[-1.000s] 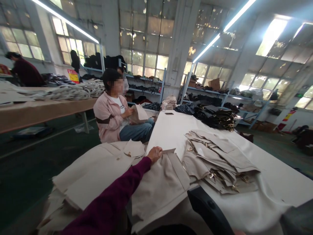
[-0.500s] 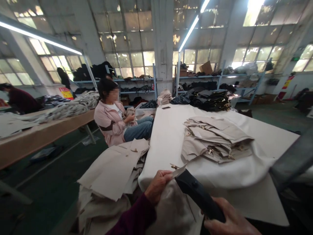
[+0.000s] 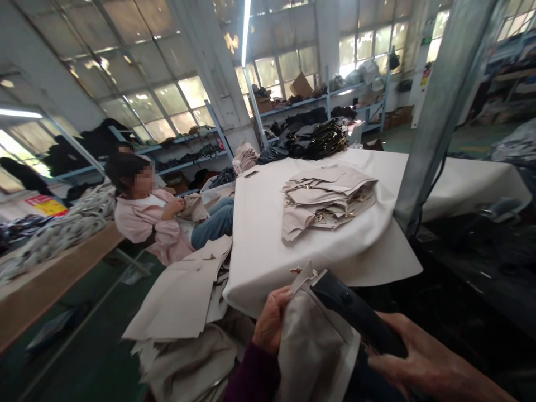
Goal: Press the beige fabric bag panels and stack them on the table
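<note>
Pinched in my left hand (image 3: 271, 321) is the upper edge of a beige fabric piece (image 3: 314, 340), which hangs down at the bottom centre. A small metal clasp (image 3: 296, 270) sticks out at its top corner. My right hand (image 3: 410, 349) is wrapped round a black handheld tool (image 3: 355, 310), whose front end touches the fabric near that corner. Left of my hands lies a stack of beige pieces (image 3: 180, 290). Beyond them, a pile of beige pieces with metal clasps (image 3: 330, 195) rests on the white-covered table (image 3: 259, 234).
A seated person in a pink jacket (image 3: 142, 223) handles beige cloth left of the table. A metal post (image 3: 439, 117) rises at the right. Dark bundles (image 3: 314, 137) and a phone (image 3: 251, 174) lie at the table's far end. Another table (image 3: 54, 273) stands at the left.
The view has turned right and tilted, bringing the metal post into sight. The fabric hangs more fully in view below my left hand, and the tool stays at its top edge.
</note>
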